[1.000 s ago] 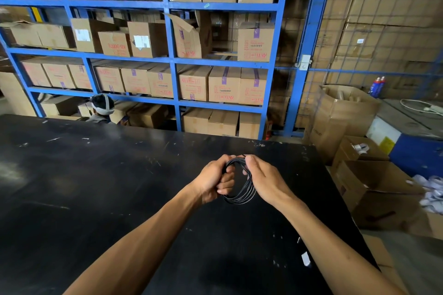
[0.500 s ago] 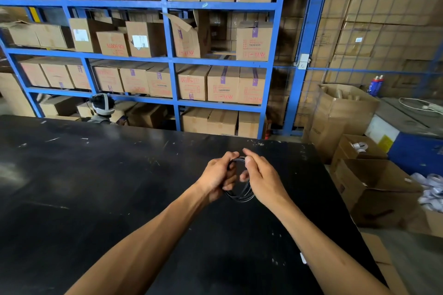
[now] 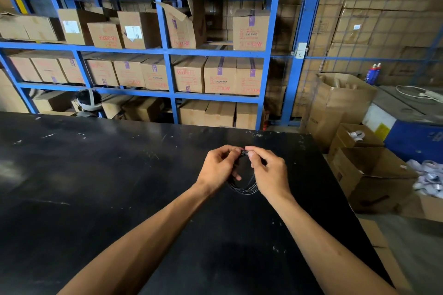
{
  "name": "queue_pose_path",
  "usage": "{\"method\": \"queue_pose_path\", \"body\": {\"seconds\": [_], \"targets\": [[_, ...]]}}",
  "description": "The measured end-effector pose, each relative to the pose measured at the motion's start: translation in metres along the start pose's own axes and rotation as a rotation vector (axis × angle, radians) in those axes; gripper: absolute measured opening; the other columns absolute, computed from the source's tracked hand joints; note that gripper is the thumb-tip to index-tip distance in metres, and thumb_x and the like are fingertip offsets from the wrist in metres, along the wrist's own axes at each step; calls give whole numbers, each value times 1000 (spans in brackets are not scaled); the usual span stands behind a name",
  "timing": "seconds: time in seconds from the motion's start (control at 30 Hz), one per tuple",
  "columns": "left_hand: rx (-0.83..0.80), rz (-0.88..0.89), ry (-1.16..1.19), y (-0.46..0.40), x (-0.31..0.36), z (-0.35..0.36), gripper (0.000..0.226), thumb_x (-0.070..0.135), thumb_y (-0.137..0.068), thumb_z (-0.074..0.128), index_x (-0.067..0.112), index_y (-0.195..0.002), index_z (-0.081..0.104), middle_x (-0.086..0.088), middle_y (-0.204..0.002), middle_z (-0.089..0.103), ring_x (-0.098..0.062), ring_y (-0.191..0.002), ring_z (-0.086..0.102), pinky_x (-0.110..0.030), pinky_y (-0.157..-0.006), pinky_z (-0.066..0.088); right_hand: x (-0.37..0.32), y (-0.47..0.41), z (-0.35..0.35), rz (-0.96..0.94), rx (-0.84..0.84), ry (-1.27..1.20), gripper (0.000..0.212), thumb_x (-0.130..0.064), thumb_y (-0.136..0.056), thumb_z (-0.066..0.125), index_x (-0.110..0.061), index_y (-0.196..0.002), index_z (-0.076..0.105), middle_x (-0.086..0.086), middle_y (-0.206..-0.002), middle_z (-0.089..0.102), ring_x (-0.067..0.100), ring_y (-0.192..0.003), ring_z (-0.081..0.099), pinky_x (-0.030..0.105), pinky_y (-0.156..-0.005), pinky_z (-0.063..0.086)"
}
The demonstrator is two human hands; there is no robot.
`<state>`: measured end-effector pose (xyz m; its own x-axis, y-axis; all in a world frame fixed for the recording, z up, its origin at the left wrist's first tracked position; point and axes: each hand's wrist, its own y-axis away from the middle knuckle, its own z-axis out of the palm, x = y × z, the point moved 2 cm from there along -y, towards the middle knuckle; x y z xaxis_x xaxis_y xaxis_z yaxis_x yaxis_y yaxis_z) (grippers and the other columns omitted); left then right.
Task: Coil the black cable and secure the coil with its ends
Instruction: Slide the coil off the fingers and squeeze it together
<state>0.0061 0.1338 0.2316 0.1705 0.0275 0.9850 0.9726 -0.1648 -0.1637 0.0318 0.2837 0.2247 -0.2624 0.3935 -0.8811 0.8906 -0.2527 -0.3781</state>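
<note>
The black cable (image 3: 244, 189) is wound into a small coil of several loops, held upright just above the black table (image 3: 96, 187). My left hand (image 3: 217, 167) grips the coil's left side with curled fingers. My right hand (image 3: 269, 171) grips its right side. The thumbs and forefingers of both hands meet at the top of the coil, pinching the cable there. The lower arc of the loops hangs free between my wrists. The cable's ends are hidden by my fingers.
Blue shelving (image 3: 165, 52) full of cardboard boxes stands behind the table. Another person's head (image 3: 88, 100) shows beyond the far edge at left. Open cardboard boxes (image 3: 369, 175) sit on the floor past the table's right edge.
Both hands have closed in on the top of the coil, fingertips now meeting there. The coil looks smaller and more gathered than a second ago.
</note>
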Motion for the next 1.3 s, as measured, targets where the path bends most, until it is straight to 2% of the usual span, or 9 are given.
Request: {"method": "queue_pose_path", "body": {"seconds": [0.17,0.37,0.6,0.83,0.9,1.0,1.13,1.2,1.3], "targets": [[-30,47,-11,2,-1,4,19,16,-93,72,12,-110,78,-18,-81,76,-22,-68,70,-29,-78,60,10,-4,-8,78,-10,-64,21,-19,-99,66,-28,-113,79,-19,-103,70,7,-95,69,26,-86,56],[-26,-3,60,-3,-17,26,29,2,-92,69,3,-121,70,-17,-80,71,-22,-68,66,-21,-72,56,33,-4,-22,247,-13,-208,24,-11,-94,71,-32,-96,82,-9,-72,72,0,-67,64,21,-70,54],[59,-166,86,-10,-47,71,9,-4,-87,72,-1,-94,77,-9,-72,75,-17,-59,69,-22,-65,59,69,-5,-53,413,-60,-270,16,-3,-88,75,-19,-86,77,5,-71,73,6,-62,65,23,-64,51],[108,-282,27,-18,-89,109,21,-1,-86,74,17,-77,80,-8,-73,77,-19,-63,72,-23,-64,59,123,-8,-83,496,-204,-247,8,-25,-89,76,-22,-94,80,-4,-89,82,11,-88,78,24,-79,57],[116,-321,-28,-18,-107,114,15,2,-86,74,15,-83,80,-6,-73,78,-17,-60,72,-20,-64,58,146,-10,-94,541,-213,-154,19,-39,-87,72,-26,-98,80,-6,-94,81,11,-96,76,33,-89,59],[135,-387,-77,-15,-136,116,8,2,-86,74,6,-91,80,-9,-76,78,-18,-60,72,-23,-67,59,184,-8,-113,594,-203,21,9,-31,-92,69,-30,-90,77,-7,-91,78,14,-97,74,38,-94,58],[136,-444,-156,-19,-164,120,11,4,-86,74,14,-85,78,-14,-74,77,-18,-62,71,-28,-77,59,241,-2,-128,643,-419,453,17,-16,-89,69,-30,-81,73,-4,-96,76,20,-102,72,27,-86,53],[136,-463,-165,-23,-175,124,13,2,-86,73,14,-83,78,-12,-69,75,-18,-60,70,-26,-74,59,265,7,-132,725,-570,697,7,-25,-88,68,-24,-90,75,4,-104,74,26,-99,70,34,-85,57],[135,-496,-161,-32,-190,132,17,1,-86,72,15,-80,77,-7,-64,72,-17,-56,69,-24,-68,57,287,23,-129,815,-685,847,30,-43,-77,74,-17,-93,73,5,-95,71,27,-87,69,30,-68,52]]}}
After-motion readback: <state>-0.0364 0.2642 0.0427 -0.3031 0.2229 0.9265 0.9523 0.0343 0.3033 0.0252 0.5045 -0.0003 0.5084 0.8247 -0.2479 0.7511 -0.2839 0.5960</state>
